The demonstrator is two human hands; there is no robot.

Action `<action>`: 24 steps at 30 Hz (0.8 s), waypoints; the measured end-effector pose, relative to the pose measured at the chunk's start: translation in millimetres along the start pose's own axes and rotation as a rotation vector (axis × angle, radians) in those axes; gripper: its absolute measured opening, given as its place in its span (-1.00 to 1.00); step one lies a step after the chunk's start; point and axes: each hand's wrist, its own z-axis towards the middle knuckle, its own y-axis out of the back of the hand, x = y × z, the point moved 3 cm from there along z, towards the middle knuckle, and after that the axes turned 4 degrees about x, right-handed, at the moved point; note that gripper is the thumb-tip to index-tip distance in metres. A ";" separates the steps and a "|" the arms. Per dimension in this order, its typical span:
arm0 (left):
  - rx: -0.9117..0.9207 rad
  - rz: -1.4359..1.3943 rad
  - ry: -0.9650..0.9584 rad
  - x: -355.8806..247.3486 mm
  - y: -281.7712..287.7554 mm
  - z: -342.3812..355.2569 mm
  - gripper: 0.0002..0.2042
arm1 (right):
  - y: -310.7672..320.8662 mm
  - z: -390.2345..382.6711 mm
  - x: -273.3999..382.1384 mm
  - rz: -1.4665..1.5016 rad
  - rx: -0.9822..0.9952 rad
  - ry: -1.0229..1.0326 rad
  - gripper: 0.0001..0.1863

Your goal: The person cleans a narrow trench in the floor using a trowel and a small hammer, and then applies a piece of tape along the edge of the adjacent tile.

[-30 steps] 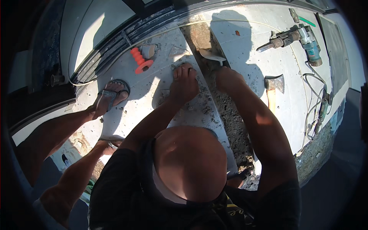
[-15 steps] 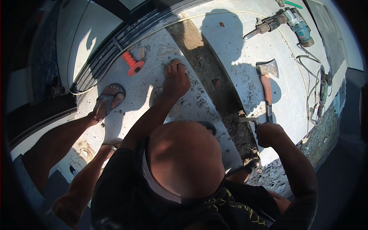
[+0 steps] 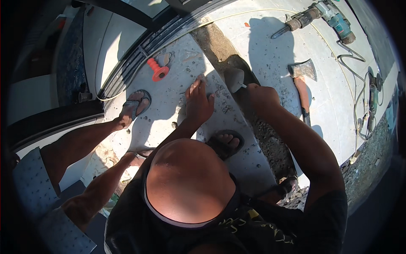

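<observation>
My right hand (image 3: 262, 98) grips a metal trowel (image 3: 233, 79), its pointed blade inside a narrow dirt trench (image 3: 215, 42) cut through the pale tiled floor (image 3: 323, 108). To the left of that channel, my left hand (image 3: 198, 100) rests palm down on the slab among grit and crumbs, fingers extended and slightly apart. An orange chisel hand guard (image 3: 157, 71) lies beyond it to the left. An axe (image 3: 302, 91) with a wooden handle lies right of the trench.
A teal demolition hammer (image 3: 338, 26), angle grinder (image 3: 373, 95) and cable (image 3: 355, 57) lie on the right; black door tracks (image 3: 133, 67) run upper left. Another person's sandalled foot (image 3: 134, 108) and legs are at left. A bald head (image 3: 190, 180) and black-shirted shoulders fill the lower middle.
The trowel went down the trench toward me half a second ago and is now back up it. My left hand's fingers have stretched out. A sandalled foot below them has come into clearer view.
</observation>
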 end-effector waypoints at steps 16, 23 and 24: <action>0.153 0.246 0.202 -34.7 60.1 -143.0 -0.44 | -56.6 36.2 -22.7 0.290 -0.429 0.046 -0.46; 0.043 0.403 0.001 -139.2 -35.6 -180.1 -0.43 | -122.5 -95.7 -58.3 -0.008 -0.113 0.128 -0.41; 0.036 0.413 -0.016 -139.1 -43.2 -179.3 -0.43 | -110.6 -116.9 -66.2 -0.031 -0.113 0.128 -0.41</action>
